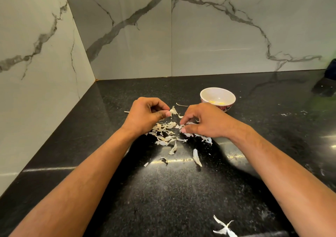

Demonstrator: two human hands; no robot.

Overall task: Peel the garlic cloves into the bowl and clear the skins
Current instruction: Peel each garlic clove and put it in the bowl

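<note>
Black counter (pixel 172 196), speckled and glossy, running into a corner of white marble wall (pixel 127 36) with grey veins.

Left hand (pixel 145 115) above the counter, fingers curled, thumb and fingertips pinching a pale skin (pixel 173 110) that sticks out to the right of the thumb. Whether a clove lies inside the curled fingers: cannot tell.

Right hand (pixel 205 122) just beside it, fingers bent downward, tips pinching at skins on the right edge of the pile (pixel 166 133). Exactly what sits between these fingertips: too small to tell, apart from a scrap of white skin.

Pile of skins on the counter between and below both hands, partly hidden under the right palm. Loose skins farther out: one long piece (pixel 197 157) nearer the camera, a curled one (pixel 173 149) beside it, a dark-edged scrap (pixel 164 160), a thin sliver (pixel 181 105) behind the hands, another sliver (pixel 126 111) left of the left hand. A star-shaped husk (pixel 224 227) well apart at the bottom edge.

Bowl (pixel 217 98) upright on the counter behind the right hand, white inside, red patterned outside, near wall partly covered by the hand. Something yellowish (pixel 216 102) at the bottom of the bowl; shape unclear.

Dark object (pixel 330 71) at the far right edge, cut off by the frame.
</note>
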